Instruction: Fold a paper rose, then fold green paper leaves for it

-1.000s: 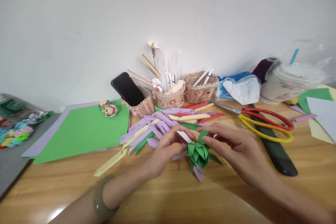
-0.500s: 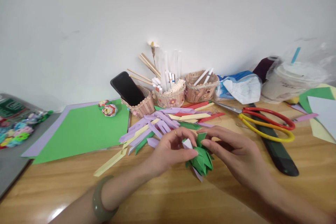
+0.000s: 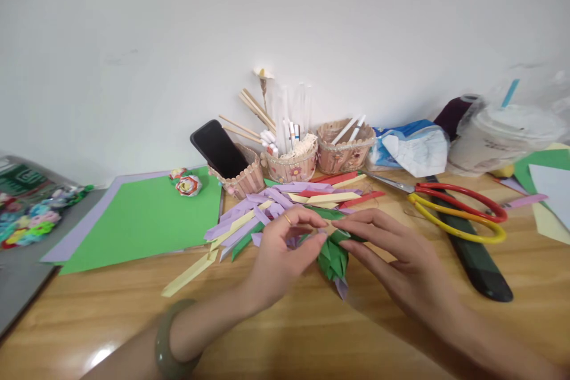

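Both my hands pinch a folded green paper piece made of layered pointed petals, with a purple paper tip poking out at its lower end. My left hand grips its upper left side between thumb and fingers. On the right, my right hand has its thumb and fingertips closed on the upper right side. Fingers cover part of the paper. Just behind lies a pile of folded paper strips in purple, cream, red and green.
Red-and-yellow-handled scissors lie across a dark flat case at right. Green paper sheets lie left. Along the wall stand a phone, stick baskets, a tissue pack and a lidded cup.
The green paper piece has turned in my fingers and its petals face more downward. My left hand has shifted slightly up, and the fingertips of both hands are now closer together.
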A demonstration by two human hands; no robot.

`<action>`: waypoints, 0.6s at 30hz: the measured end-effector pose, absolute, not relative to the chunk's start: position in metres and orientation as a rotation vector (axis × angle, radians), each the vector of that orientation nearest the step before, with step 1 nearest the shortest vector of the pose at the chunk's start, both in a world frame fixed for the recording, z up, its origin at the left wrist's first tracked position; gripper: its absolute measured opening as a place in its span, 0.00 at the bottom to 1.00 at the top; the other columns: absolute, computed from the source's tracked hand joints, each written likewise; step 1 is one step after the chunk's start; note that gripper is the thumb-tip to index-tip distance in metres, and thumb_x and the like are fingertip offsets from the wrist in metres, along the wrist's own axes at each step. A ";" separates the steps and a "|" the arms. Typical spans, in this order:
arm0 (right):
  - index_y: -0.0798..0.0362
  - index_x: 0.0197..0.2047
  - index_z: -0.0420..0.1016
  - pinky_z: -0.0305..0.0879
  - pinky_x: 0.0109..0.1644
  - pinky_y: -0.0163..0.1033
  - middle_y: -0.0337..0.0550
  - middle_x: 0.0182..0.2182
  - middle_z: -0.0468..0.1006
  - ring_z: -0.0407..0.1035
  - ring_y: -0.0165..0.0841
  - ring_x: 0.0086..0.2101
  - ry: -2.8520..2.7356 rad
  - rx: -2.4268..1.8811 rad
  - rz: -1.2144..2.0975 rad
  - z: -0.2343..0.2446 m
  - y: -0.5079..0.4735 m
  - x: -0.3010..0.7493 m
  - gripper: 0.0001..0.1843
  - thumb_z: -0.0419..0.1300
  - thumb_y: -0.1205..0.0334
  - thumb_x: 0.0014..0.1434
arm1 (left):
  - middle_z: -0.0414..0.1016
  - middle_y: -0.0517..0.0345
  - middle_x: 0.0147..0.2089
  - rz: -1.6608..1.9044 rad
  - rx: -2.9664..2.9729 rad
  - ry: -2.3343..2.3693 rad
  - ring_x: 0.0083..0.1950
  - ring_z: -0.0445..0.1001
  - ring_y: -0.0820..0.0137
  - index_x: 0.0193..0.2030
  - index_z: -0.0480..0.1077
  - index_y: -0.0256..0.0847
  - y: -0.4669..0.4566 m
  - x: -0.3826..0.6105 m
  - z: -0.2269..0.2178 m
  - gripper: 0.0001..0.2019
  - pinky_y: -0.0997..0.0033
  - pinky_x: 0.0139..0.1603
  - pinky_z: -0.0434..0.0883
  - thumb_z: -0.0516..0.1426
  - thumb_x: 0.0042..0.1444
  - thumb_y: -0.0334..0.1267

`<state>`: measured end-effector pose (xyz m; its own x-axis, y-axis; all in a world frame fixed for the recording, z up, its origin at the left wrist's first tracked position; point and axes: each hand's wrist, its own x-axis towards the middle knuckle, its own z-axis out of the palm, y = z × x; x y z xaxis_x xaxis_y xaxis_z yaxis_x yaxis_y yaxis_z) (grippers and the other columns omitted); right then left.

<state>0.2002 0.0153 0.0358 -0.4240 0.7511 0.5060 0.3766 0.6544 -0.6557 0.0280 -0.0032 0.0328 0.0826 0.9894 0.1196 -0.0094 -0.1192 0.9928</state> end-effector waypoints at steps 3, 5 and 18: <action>0.47 0.46 0.72 0.69 0.37 0.38 0.45 0.36 0.76 0.71 0.34 0.37 -2.087 -0.831 0.409 0.035 0.013 0.200 0.16 0.57 0.70 0.55 | 0.73 0.56 0.38 1.180 1.431 1.109 0.42 0.70 0.69 0.34 0.69 0.39 -0.007 0.032 0.032 0.04 0.69 0.46 0.66 0.57 0.49 0.30; 0.49 0.45 0.72 0.70 0.37 0.38 0.45 0.36 0.77 0.72 0.33 0.36 -2.101 -0.802 0.347 0.037 0.012 0.200 0.15 0.58 0.71 0.54 | 0.73 0.55 0.38 1.183 1.437 1.106 0.42 0.70 0.69 0.33 0.68 0.39 -0.007 0.033 0.030 0.04 0.69 0.45 0.66 0.57 0.49 0.30; 0.49 0.38 0.71 0.71 0.39 0.42 0.42 0.33 0.80 0.74 0.35 0.34 -2.104 -0.860 0.238 0.035 0.010 0.200 0.08 0.60 0.67 0.53 | 0.73 0.55 0.35 1.219 1.460 1.066 0.39 0.70 0.70 0.30 0.67 0.38 -0.004 0.033 0.024 0.03 0.70 0.41 0.68 0.58 0.50 0.31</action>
